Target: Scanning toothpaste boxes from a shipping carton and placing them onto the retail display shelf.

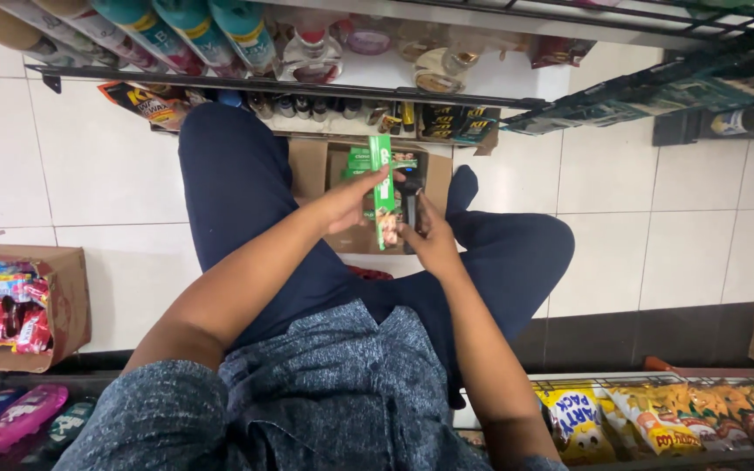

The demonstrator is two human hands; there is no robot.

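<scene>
Green carton (383, 187) upright, pinched by left hand (348, 202), right hand (429, 237) alongside

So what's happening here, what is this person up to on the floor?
A person sits on the white tiled floor of a shop aisle, between stocked shelves. The left hand holds a long, narrow green box upright. The right hand holds a small dark device against the side of the box; what the device is cannot be told. Both are held over an open cardboard carton with more green boxes inside. Another carton of bright wrapped snacks stands at the left.
</scene>
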